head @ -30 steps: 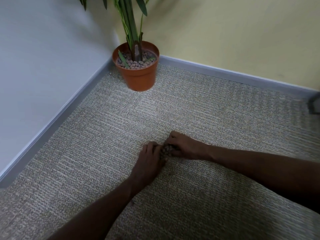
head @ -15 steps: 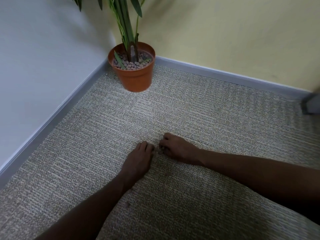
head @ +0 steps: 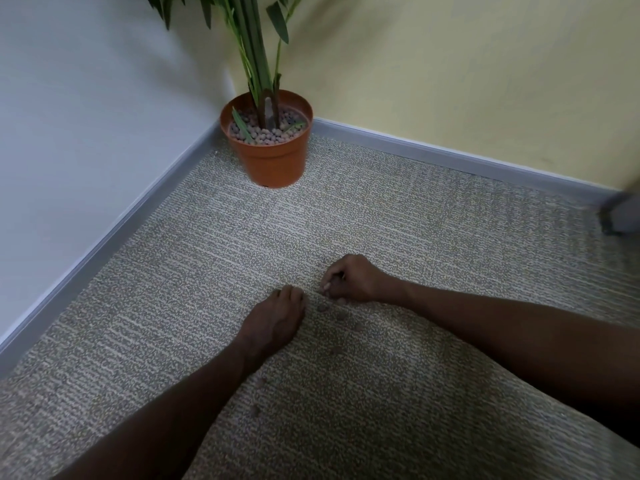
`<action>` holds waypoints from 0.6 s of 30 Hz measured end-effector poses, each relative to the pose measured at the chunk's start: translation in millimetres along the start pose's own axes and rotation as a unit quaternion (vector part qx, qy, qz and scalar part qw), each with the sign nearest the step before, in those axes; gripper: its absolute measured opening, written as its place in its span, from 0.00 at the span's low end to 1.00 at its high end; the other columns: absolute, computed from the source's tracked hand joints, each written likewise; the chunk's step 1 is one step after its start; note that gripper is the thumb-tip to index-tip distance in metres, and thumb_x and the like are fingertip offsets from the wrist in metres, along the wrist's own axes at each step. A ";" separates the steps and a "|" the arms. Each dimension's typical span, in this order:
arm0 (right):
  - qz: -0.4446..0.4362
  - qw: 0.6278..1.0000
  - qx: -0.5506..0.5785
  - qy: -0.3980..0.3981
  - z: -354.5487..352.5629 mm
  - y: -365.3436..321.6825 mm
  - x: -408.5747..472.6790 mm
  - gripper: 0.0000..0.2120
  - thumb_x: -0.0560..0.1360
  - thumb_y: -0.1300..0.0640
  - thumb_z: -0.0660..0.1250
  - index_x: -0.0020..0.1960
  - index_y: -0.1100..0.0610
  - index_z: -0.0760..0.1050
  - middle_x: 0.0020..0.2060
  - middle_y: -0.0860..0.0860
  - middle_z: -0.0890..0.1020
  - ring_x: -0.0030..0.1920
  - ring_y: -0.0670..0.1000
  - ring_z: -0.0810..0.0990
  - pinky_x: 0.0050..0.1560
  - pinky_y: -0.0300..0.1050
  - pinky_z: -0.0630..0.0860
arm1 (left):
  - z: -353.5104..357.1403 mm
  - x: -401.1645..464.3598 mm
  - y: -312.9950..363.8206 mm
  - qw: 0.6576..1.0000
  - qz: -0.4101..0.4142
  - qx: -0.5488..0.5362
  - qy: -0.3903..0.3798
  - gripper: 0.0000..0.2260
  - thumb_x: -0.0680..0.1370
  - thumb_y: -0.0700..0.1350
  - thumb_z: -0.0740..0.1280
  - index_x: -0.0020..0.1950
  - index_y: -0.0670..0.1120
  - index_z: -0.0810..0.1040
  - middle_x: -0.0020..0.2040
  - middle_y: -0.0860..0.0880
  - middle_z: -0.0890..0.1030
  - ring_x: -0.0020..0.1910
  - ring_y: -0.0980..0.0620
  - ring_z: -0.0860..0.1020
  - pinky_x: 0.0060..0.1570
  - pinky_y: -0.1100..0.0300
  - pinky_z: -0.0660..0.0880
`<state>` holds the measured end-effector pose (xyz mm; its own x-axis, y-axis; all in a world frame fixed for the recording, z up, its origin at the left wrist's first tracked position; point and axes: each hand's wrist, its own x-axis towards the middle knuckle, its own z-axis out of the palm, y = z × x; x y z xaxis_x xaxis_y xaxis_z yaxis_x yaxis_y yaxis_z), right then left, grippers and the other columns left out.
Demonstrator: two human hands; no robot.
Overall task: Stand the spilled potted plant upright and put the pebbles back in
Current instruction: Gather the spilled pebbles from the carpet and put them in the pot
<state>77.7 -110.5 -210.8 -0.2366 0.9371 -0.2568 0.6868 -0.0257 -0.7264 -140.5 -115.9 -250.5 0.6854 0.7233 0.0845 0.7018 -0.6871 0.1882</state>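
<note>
The orange pot [head: 273, 157] stands upright in the corner of the room, with green stems [head: 256, 64] rising from it and pebbles [head: 266, 135] filling its top. On the carpet nearer me, my right hand [head: 353, 278] is curled into a loose fist with its fingertips at the floor, seemingly closed on gathered pebbles. My left hand [head: 277, 317] lies palm down just left of it, fingers together and slightly cupped, with nothing seen in it. Two loose pebbles [head: 323, 307] rest between the hands, and another loose pebble [head: 255, 410] lies beside my left forearm.
A grey skirting board [head: 450, 157] runs along the yellow back wall and the white left wall. A dark grey object [head: 620, 216] stands at the right edge. Speckled grey carpet [head: 207, 254] stretches between my hands and the pot.
The small pile of pebbles pressed between my two hands is gone from the carpet. The hands have drawn apart, and the right one has curled shut.
</note>
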 end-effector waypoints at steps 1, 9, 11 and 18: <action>0.015 1.000 0.017 -0.012 -1.3 -0.8 1.2 0.06 0.69 0.65 0.72 0.46 0.60 0.84 0.21 0.33 0.77 0.26 0.33 0.77 0.31 0.24 0.68 | -4.6 -0.3 2.6 1.000 -0.011 -0.020 0.009 0.07 0.80 0.49 0.55 0.46 0.48 0.68 0.39 0.47 0.76 0.35 0.46 0.78 0.29 0.54 0.76; 0.090 0.981 0.167 -0.046 2.2 -5.7 11.1 0.06 0.69 0.70 0.71 0.46 0.67 0.82 0.35 0.57 0.83 0.32 0.50 0.82 0.34 0.39 0.81 | -9.7 8.4 -7.6 0.965 -0.178 -0.190 0.026 0.13 0.83 0.50 0.54 0.46 0.44 0.72 0.42 0.43 0.78 0.41 0.43 0.76 0.42 0.51 0.71; 0.103 0.974 0.194 -0.052 4.6 -6.0 14.0 0.06 0.69 0.70 0.71 0.47 0.69 0.81 0.38 0.60 0.83 0.36 0.55 0.82 0.42 0.48 0.83 | -10.2 8.3 -10.6 0.957 -0.190 -0.217 0.038 0.13 0.83 0.48 0.56 0.46 0.43 0.74 0.41 0.43 0.79 0.41 0.43 0.77 0.42 0.54 0.70; 0.152 0.933 0.317 -0.075 1.0 -17.3 19.2 0.08 0.72 0.72 0.68 0.50 0.73 0.78 0.38 0.58 0.83 0.35 0.47 0.83 0.37 0.36 0.81 | -18.4 15.7 -19.6 0.908 -0.293 -0.296 0.038 0.14 0.83 0.47 0.58 0.50 0.40 0.80 0.46 0.43 0.81 0.44 0.49 0.77 0.44 0.61 0.67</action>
<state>60.6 -92.4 -203.8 -0.2235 0.7953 -0.5635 0.2038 -0.5272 -0.8249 -147.0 -89.8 -234.9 0.1962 0.9709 -0.1372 0.6991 -0.0404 0.7139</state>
